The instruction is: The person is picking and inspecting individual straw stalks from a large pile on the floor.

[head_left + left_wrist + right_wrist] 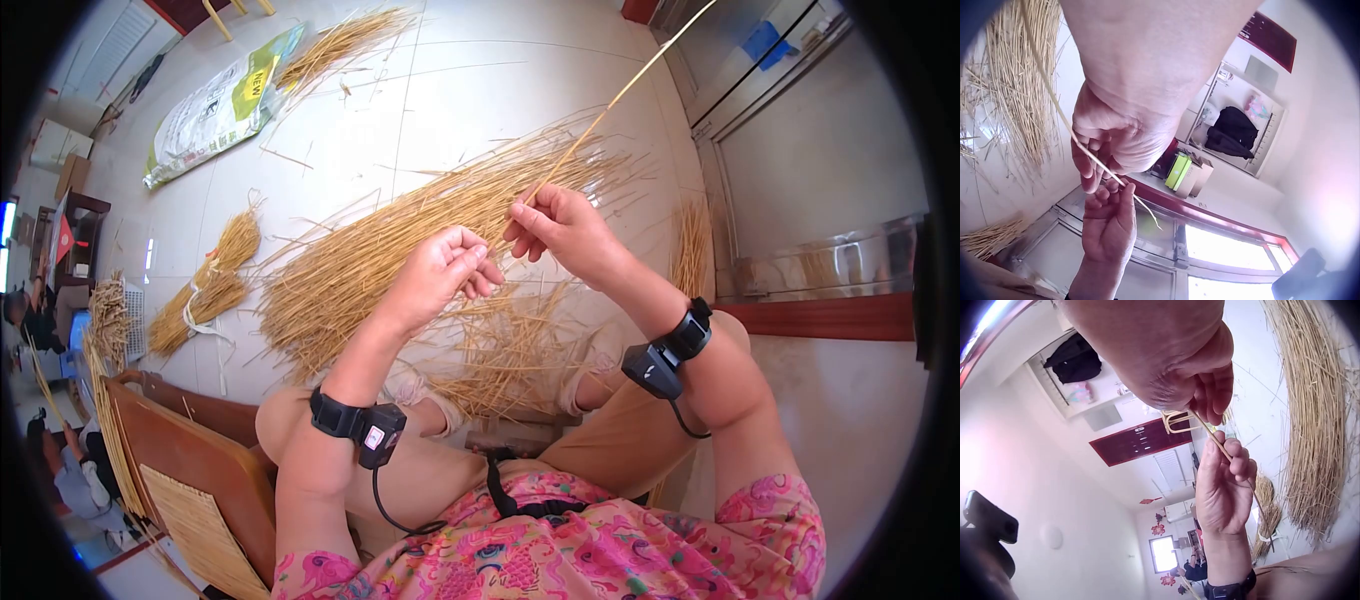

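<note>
One long, thin straw stalk (625, 88) runs from between the hands up to the top right of the head view. My right hand (568, 228) pinches it between thumb and fingers. Close beside, the left hand (445, 272) holds its lower part; in the right wrist view the left thumb presses the stalk (1220, 446) against curled fingers. The left wrist view shows the stalk (1054, 97) crossing both hands, its thin end past the right thumb. Under the hands, a large spread of loose straw (380, 250) lies on the tiled floor.
A tied straw bundle (215, 280) lies to the left. Behind it is a printed sack (215, 110) with straw at its mouth. A brown wooden chair (200, 460) stands at the lower left. Glass doors (810, 170) border the right side. Other people sit at the far left.
</note>
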Demonstrator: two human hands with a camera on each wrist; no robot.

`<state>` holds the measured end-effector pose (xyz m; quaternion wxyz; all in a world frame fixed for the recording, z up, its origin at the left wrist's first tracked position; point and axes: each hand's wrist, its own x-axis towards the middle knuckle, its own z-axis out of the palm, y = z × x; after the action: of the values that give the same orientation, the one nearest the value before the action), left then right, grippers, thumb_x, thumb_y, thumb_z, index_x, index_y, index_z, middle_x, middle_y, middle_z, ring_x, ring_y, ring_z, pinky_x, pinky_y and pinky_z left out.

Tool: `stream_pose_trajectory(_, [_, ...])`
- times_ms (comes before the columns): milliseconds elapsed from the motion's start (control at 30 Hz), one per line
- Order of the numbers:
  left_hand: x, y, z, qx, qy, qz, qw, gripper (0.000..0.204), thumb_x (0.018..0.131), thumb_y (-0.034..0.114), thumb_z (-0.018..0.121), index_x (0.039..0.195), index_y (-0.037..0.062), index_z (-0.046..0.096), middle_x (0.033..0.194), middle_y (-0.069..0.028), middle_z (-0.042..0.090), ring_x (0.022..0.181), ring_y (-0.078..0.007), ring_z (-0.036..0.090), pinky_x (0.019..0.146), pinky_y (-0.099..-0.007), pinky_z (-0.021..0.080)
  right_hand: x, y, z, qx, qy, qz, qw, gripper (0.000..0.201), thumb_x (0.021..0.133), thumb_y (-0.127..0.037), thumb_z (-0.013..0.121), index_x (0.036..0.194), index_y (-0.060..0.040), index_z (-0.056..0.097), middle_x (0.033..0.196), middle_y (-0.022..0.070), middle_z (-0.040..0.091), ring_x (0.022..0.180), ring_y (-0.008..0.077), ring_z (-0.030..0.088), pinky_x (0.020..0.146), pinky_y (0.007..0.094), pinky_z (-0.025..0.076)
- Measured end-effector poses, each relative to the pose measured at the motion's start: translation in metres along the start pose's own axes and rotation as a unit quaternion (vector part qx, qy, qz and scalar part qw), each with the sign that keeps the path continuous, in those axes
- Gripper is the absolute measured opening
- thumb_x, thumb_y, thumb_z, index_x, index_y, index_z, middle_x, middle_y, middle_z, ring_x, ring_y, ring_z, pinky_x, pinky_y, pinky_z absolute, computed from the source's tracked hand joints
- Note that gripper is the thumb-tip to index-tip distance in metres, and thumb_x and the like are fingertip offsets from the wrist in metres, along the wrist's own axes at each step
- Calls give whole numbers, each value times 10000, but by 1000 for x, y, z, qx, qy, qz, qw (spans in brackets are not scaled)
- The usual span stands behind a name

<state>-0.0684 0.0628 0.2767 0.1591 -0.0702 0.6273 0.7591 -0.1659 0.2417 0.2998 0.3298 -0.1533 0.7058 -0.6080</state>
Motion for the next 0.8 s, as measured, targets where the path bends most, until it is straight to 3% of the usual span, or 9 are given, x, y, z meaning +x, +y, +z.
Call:
stream_pose_trajectory(300, [-4, 5, -6, 31, 8, -35, 999, 213, 934, 188, 511, 1016, 7, 589, 860, -74, 650, 761, -109, 607, 679, -225, 463, 4, -5, -19, 12, 61, 3, 998, 229, 957, -213, 479, 877, -5, 530, 771, 76, 626, 637, 122, 612, 554, 233, 481])
stream_pose_trajectory(467, [-6, 7, -5, 52, 14, -18, 998, 190, 912, 173, 552, 984, 9, 616, 845, -61, 655, 747, -88, 590, 671, -205, 449, 4, -6, -21, 4, 64, 7, 998, 216, 960, -234, 480, 897, -34, 535, 776, 57, 618, 643, 110, 602, 572, 226, 478])
stream_pose_trajectory(800, [5, 0, 0, 22, 64, 47, 997, 165, 868, 129, 616, 972, 0, 619, 830, -39, 635, 735, -77, 569, 666, -207, 439, 0, 10, 8, 66, 15, -21, 997, 198, 913, -174, 569, 781, -29, 550, 727, 46, 626, 597, 86, 584, 521, 215, 473])
